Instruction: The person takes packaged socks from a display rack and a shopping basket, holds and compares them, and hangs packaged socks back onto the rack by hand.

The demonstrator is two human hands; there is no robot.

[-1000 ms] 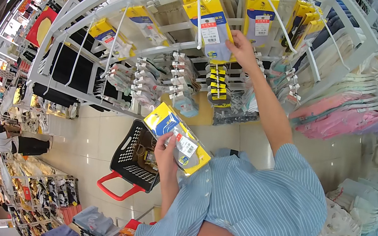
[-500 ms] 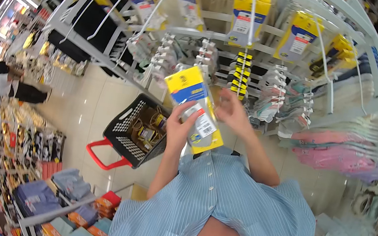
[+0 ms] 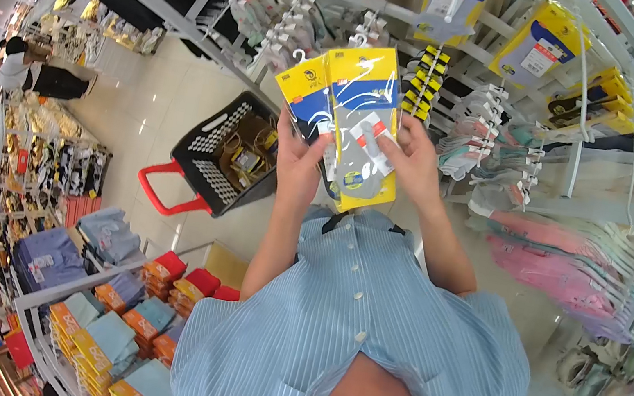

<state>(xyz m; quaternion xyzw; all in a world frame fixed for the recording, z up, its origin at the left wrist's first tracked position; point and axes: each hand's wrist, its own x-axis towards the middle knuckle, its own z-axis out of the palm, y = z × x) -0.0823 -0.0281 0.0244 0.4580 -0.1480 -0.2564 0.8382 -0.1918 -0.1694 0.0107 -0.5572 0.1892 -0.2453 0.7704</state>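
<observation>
Two flat hanging packs overlap in front of my chest, with yellow and blue headers and white price stickers. The front one, a grey sock pack (image 3: 367, 81), shows grey fabric through clear plastic. My right hand (image 3: 417, 168) grips its right edge, thumb across the sticker. Behind it on the left, a darker sock pack (image 3: 305, 87) is tilted and partly covered; my left hand (image 3: 297, 166) is closed on its left side with the thumb in front. Both packs have hooks at the top. Their contents look like folded socks.
Ahead is a grey metal rack (image 3: 493, 27) with protruding hooks, similar packs and clipped socks (image 3: 468, 131). A black shopping basket (image 3: 214, 140) with a red handle (image 3: 169, 187) stands left, holding several items. Folded clothes (image 3: 109, 335) lie lower left. A person (image 3: 42, 76) stands farther off.
One pack was in front before; now two show side by side, overlapping. My right hand, earlier held apart from the pack, has closed on the front one. The view has tilted downward.
</observation>
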